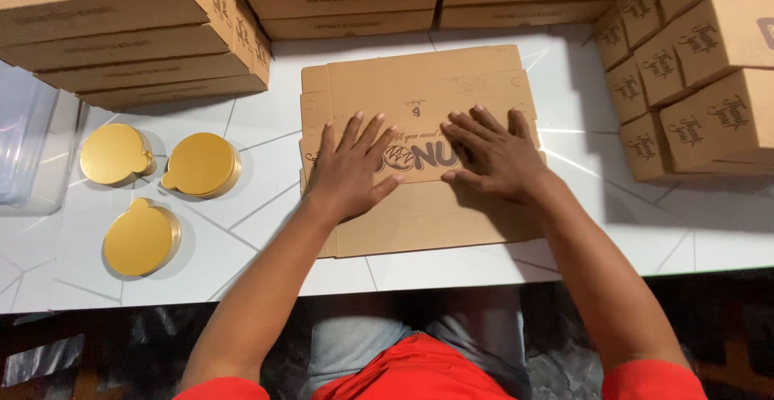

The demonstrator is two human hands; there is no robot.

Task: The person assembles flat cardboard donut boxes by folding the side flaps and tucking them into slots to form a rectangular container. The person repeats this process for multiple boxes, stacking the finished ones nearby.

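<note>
A flat, unfolded brown cardboard box blank (pixel 419 93) with dark printing lies on the white table (pixel 258 118) in front of me. My left hand (pixel 351 170) rests palm down on its middle left, fingers spread. Palm down too, my right hand (pixel 492 154) presses the blank's middle right, fingers pointing left toward the other hand. Neither hand grips anything; both lie flat on the cardboard.
Stacks of folded brown boxes stand at the back left (pixel 121 37), along the back (pixel 355 1) and at the right (pixel 693 69). Three stacks of round gold cake boards (pixel 141 237) lie on the left. A clear plastic container (pixel 28 142) sits at the far left edge.
</note>
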